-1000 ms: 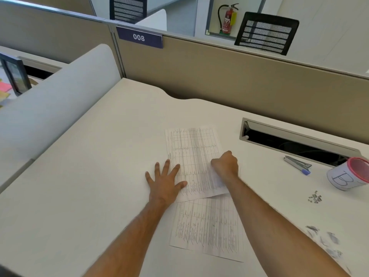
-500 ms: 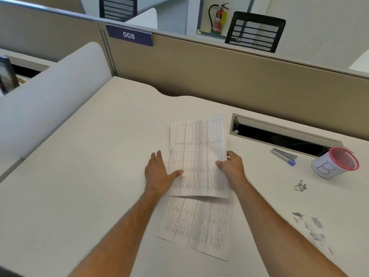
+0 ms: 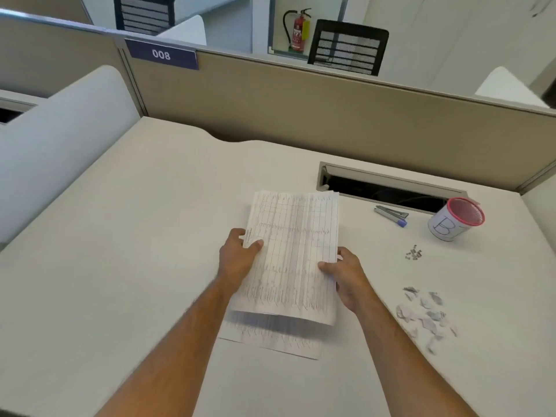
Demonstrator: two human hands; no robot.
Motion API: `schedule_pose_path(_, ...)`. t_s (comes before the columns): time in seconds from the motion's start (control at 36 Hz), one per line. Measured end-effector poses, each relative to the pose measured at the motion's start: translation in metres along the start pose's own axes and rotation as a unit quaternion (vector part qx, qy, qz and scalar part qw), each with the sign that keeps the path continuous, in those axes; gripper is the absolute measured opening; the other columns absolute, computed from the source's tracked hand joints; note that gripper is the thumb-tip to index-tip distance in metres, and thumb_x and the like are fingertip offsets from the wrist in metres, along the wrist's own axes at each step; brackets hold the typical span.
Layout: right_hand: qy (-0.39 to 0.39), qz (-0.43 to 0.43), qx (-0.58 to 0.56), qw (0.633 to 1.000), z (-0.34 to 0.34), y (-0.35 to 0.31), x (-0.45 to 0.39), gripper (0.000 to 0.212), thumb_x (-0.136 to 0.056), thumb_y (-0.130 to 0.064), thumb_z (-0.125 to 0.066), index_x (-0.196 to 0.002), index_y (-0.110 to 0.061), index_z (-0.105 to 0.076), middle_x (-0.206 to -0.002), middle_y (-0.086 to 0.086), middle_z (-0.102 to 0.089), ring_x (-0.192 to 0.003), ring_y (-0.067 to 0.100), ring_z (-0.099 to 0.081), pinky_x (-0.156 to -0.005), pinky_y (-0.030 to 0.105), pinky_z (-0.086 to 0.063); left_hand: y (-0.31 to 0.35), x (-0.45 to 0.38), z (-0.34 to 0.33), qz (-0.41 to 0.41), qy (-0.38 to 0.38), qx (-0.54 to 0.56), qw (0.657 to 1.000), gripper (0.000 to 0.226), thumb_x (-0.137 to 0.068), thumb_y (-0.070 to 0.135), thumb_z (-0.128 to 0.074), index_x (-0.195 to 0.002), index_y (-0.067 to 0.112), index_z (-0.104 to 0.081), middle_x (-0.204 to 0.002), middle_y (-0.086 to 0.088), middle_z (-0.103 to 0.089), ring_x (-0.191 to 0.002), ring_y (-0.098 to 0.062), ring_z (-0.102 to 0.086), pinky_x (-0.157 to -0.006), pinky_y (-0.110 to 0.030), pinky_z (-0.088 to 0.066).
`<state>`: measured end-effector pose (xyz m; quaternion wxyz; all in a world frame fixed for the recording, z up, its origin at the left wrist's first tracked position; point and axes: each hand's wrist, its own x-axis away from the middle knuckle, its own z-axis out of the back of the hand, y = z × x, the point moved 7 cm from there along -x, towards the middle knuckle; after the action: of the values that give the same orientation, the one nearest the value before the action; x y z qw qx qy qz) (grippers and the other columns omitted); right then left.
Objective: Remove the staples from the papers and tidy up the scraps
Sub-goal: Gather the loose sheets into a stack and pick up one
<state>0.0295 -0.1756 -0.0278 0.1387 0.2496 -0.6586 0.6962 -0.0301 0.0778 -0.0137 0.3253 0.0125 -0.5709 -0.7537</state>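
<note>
A printed sheet of tables point(image 3: 293, 254) is lifted off the desk and tilted toward me. My left hand point(image 3: 239, 255) pinches its left edge, thumb on top. On the right edge my right hand point(image 3: 346, 276) grips it the same way. Beneath it another printed sheet point(image 3: 270, 340) lies flat on the desk, mostly covered. To the right lie a small heap of pulled staples point(image 3: 413, 253) and a pile of torn paper scraps point(image 3: 425, 316). A metal staple remover with a blue tip point(image 3: 391, 214) lies beyond them.
A white cup with a red rim marked "B" point(image 3: 454, 219) stands at the right, near an open cable slot point(image 3: 385, 188) in the white desk point(image 3: 120, 266). A beige partition point(image 3: 301, 109) closes the back and a white divider point(image 3: 60, 130) the left side.
Both hands took the top sheet by its edges and raised it off the lower sheet; a second ago it lay flat with my left palm beside it. The camera view shifted left.
</note>
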Motion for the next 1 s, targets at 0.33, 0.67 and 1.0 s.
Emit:
schedule_pose_path(0.33,-0.031,-0.055,0.107,0.992,0.013,0.021,0.031,0.031,-0.089,-0.005,-0.07,-0.116,-0.008,-0.056,-0.106,0.01,-0.074,-0.09,0.027,-0.075,-0.065,0.037,-0.06,-0.017,0.031,-0.007,-0.014,0.046,-0.055,0.997,0.025,-0.1,0.013,-0.061,-0.124,0.008,-0.057,-0.122,-0.009,-0.069,-0.095,-0.022,-0.065,-0.084,-0.029,-0.054)
schedule_pose_path(0.67,0.093,0.009,0.309,0.946,0.01,0.021,0.034,0.015,-0.085,-0.014,-0.068,-0.084,-0.009,-0.054,-0.096,0.013,-0.07,-0.08,0.03,-0.072,-0.067,0.047,-0.063,-0.031,0.044,-0.001,-0.054,0.094,-0.195,0.975,0.032,-0.099,0.009,-0.06,-0.13,0.004,-0.06,-0.128,-0.015,-0.062,-0.12,-0.033,-0.057,-0.102,-0.047,-0.054)
schedule_pose_path(1.0,0.113,0.046,0.517,0.847,-0.01,0.029,0.039,0.092,-0.074,-0.044,-0.086,-0.142,-0.013,-0.033,-0.133,0.012,-0.043,-0.124,0.026,-0.042,-0.081,0.034,-0.051,-0.028,0.044,-0.001,-0.006,0.074,-0.286,0.955,0.062,-0.096,0.035,-0.066,-0.143,0.003,-0.039,-0.14,-0.02,-0.05,-0.129,-0.035,-0.045,-0.104,-0.047,-0.046)
